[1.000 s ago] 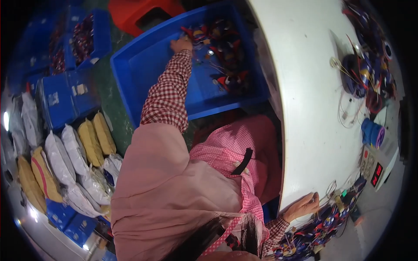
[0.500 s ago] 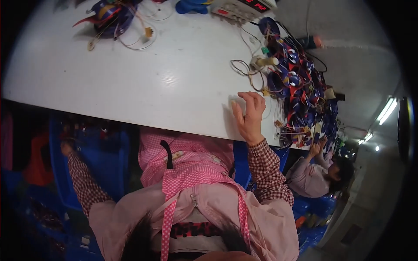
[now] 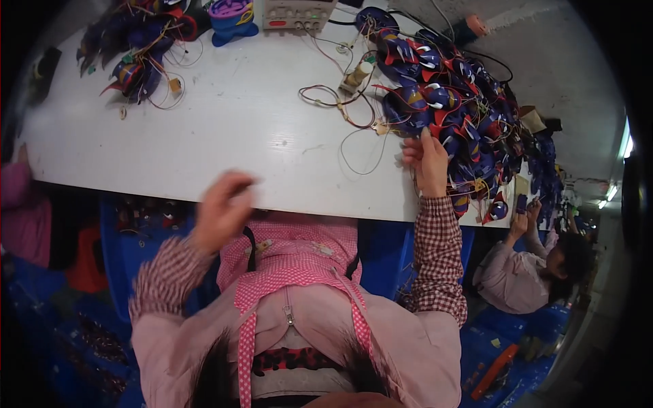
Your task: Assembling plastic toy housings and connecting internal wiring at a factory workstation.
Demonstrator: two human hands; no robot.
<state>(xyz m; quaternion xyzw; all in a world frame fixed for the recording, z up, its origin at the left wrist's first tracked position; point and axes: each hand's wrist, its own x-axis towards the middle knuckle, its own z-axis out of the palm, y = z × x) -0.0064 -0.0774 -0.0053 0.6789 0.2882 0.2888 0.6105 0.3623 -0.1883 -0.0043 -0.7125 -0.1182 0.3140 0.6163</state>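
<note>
My right hand (image 3: 428,164) is at the near left edge of a heap of dark purple plastic shells with red horn-like pieces and thin wires. Its thumb and curled fingers close on the lower rim of one purple shell (image 3: 407,112); the exact grip is partly hidden. Over the table's near edge, my left hand (image 3: 226,209) is smeared by motion. Its thumb and fingers look apart, with nothing seen between them. Beside the heap lie looped wires (image 3: 340,102) with small connectors and a cream-coloured cylindrical part (image 3: 355,76).
A second group of purple shells (image 3: 139,64) lies at the far left of the white table (image 3: 258,149). Behind stand a blue container (image 3: 233,30) and a power supply (image 3: 296,15). A blue bin (image 3: 117,272) is below left. At right, another person (image 3: 520,268) handles parts.
My left hand has risen out of the blue bin to the table edge. My right hand has moved right, onto the heap's shell. The view has shifted.
</note>
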